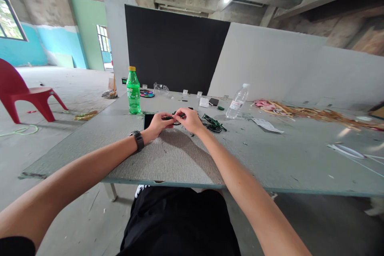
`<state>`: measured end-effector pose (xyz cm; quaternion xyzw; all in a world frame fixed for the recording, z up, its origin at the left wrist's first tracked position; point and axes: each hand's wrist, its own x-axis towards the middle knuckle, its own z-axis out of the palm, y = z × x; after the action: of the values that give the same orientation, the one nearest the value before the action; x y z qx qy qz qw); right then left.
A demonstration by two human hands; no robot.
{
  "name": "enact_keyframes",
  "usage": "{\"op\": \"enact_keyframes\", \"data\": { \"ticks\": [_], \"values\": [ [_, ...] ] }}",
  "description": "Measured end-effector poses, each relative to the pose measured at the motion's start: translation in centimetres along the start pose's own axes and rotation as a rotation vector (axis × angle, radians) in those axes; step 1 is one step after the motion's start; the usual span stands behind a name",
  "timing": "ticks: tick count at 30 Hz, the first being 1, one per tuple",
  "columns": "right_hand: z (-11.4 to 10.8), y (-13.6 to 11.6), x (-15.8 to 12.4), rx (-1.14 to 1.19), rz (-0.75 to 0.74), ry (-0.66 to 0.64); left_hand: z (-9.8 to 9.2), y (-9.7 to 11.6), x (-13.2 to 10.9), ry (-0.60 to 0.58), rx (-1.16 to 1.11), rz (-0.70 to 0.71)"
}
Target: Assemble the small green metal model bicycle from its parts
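- The left hand (158, 124), a watch on its wrist, and the right hand (191, 120) meet fingertip to fingertip over the table (168, 160), about midway along it and well in from the near edge.
- Both are closed in a pinch on a small black piece (177, 119). It is held just above the surface, and its shape is too small to make out.
- Fine work like this looks best done with both wrists resting on the table, the piece low and the grip light, so that nothing thin bends or drops.
- A dark flat slab (148, 120) lies just left of the left hand, touching or nearly so.
- More black-and-green parts (214, 124) lie just right of the right hand. A sweeping elbow could scatter them.
- A green bottle (133, 92) stands upright behind the left hand and could tip if knocked.
- Toward the far edge are a clear bottle (238, 102), leaning, and a white box (204, 102).
- Well apart along the far right edge lie wood strips (315, 113), with a paper slip (267, 125) nearer.
- A red chair (21, 96) stands on the floor beyond the left edge.
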<state>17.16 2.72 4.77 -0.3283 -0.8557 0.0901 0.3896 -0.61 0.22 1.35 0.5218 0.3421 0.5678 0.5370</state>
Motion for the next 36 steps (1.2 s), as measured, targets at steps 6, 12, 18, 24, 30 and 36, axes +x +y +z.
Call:
{"op": "enact_keyframes", "data": {
  "ticks": [6,12,18,24,30,36],
  "values": [
    [0.15,0.03,0.07,-0.032,-0.018,-0.011,-0.11,-0.14,0.15,0.001,-0.008,-0.018],
    [0.09,0.06,0.04,-0.039,-0.027,-0.008,-0.16,-0.2,0.2,-0.021,0.033,0.0],
    [0.11,-0.1,0.04,-0.045,-0.032,-0.004,-0.14,-0.15,0.11,-0.006,0.045,0.017],
    [0.18,-0.04,-0.01,-0.059,-0.026,-0.004,-0.12,-0.23,0.08,-0.007,0.071,0.031],
    [0.18,-0.16,0.0,-0.093,-0.015,-0.016,-0.01,-0.28,0.06,0.01,0.118,0.034],
    [0.18,-0.32,0.03,-0.113,-0.017,-0.025,-0.02,-0.26,0.07,0.02,0.154,0.028]
  ]
}}
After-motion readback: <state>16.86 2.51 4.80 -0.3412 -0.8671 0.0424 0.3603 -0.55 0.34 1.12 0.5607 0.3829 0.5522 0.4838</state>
